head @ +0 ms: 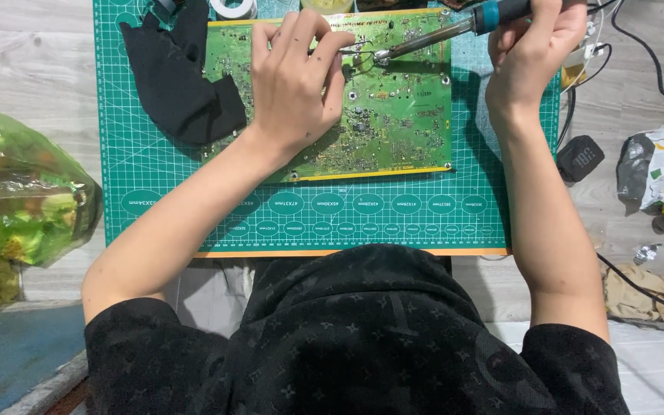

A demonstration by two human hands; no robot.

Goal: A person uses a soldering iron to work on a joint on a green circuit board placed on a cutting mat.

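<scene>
A large green circuit board lies on a green cutting mat. My left hand rests on the board and pinches a thin strand of solder wire between thumb and fingers. My right hand grips a soldering iron with a blue-black handle. Its metal tip touches the board right beside the wire's end, near the board's upper middle.
A black cloth lies on the mat's left part, overlapping the board's edge. A green plastic bag sits at the left. A crumpled packet, a small black box and cables lie at the right.
</scene>
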